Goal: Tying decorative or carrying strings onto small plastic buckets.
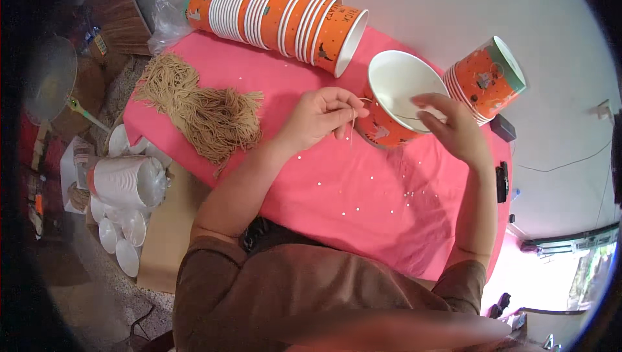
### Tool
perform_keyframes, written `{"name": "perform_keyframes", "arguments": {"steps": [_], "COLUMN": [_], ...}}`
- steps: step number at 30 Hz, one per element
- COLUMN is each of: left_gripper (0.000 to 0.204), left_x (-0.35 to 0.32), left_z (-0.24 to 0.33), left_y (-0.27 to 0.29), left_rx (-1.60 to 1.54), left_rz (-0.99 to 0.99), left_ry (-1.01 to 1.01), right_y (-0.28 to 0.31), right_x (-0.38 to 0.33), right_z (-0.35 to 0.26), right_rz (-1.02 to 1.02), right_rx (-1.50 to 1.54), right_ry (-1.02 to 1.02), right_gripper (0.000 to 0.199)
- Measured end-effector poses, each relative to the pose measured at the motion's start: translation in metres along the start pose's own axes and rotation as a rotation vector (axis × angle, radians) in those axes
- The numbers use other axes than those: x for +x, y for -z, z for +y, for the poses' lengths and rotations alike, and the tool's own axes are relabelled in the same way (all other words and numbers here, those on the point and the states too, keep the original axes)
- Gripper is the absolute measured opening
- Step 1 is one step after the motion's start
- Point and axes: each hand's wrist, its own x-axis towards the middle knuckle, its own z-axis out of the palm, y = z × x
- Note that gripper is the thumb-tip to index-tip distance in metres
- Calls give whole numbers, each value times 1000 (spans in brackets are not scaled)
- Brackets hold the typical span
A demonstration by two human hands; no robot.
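A large orange paper bucket [407, 80] with a white inside stands tilted on the table in front of me. My left hand [321, 119] is beside its left wall, thumb and fingers pinched on a thin beige string [352, 130]. One short end of the string dangles below the fingertips. Over the bucket's right rim, my right hand [457, 128] curls with thumb and forefinger around a thin strand that crosses the bucket's mouth. Its other fingers are partly hidden. To my left lies a bundle of tan strings [204, 109].
A long stack of orange buckets [278, 18] lies along the table's back. Another stack [486, 83] leans at the right, near a small black box [503, 128]. White scraps dot the pink cloth [324, 190]. Bagged white cups [123, 180] sit lower left, beside cardboard [172, 235].
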Motion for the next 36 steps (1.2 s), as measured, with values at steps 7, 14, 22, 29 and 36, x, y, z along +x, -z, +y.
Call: {"name": "perform_keyframes", "arguments": {"steps": [7,14,22,29,36], "left_gripper": [11,17,18,12,18], "left_x": [2,-2,10,22,22], "left_z": [-7,16,52,47,40], "left_y": [-1,-2,-8,-29,-32], "left_rx": [124,-348,133,251,142], "left_rz": [113,9,59,81,35], "left_ry": [-16,-230,-38,14,-34], "right_y": [-7,-16,-15,-17,-16], "right_x": [24,24,21,22,23], "right_z": [20,23,12,16,20], "right_rz": [-379,-217,-148,-43,-49], "right_rx": [-76,-66,-143,-196,-141], "right_ry": [100,92,45,131,161], "right_gripper": [17,18,15,12,12]}}
